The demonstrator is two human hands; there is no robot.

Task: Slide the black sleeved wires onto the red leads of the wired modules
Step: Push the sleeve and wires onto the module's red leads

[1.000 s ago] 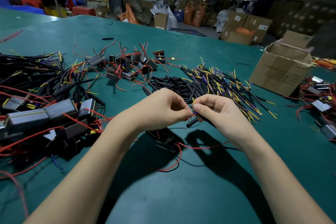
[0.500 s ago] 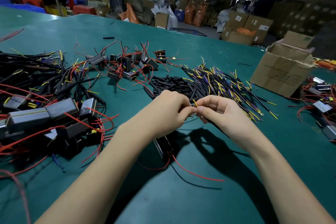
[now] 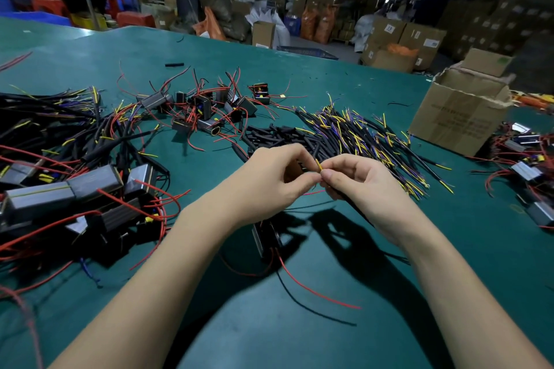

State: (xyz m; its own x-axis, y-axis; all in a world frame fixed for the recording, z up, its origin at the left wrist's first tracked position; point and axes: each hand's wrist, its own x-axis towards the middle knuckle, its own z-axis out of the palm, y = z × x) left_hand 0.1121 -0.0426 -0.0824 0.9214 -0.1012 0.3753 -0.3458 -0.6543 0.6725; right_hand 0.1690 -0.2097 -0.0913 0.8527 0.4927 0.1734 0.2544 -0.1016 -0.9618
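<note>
My left hand (image 3: 269,183) and my right hand (image 3: 362,186) meet fingertip to fingertip above the green table (image 3: 299,338). My right hand pinches a black sleeved wire (image 3: 347,201) whose yellow core tip (image 3: 318,163) sticks up between the fingers. My left hand pinches a thin red lead (image 3: 313,192) at the same spot. A dark wired module (image 3: 263,240) hangs below my left hand, with a red lead (image 3: 311,290) and a black lead trailing onto the table. Where the lead meets the sleeve is hidden by my fingers.
A pile of sleeved wires (image 3: 359,135) and short black tubes (image 3: 275,138) lies behind my hands. Loose modules (image 3: 207,111) sit farther back; joined modules with sleeves (image 3: 60,159) fill the left. A cardboard box (image 3: 461,117) and more modules (image 3: 527,171) stand right.
The module has risen off the table and now hangs under my left hand. Its red and black leads have swung out to the right. Both hands have stayed pinched together.
</note>
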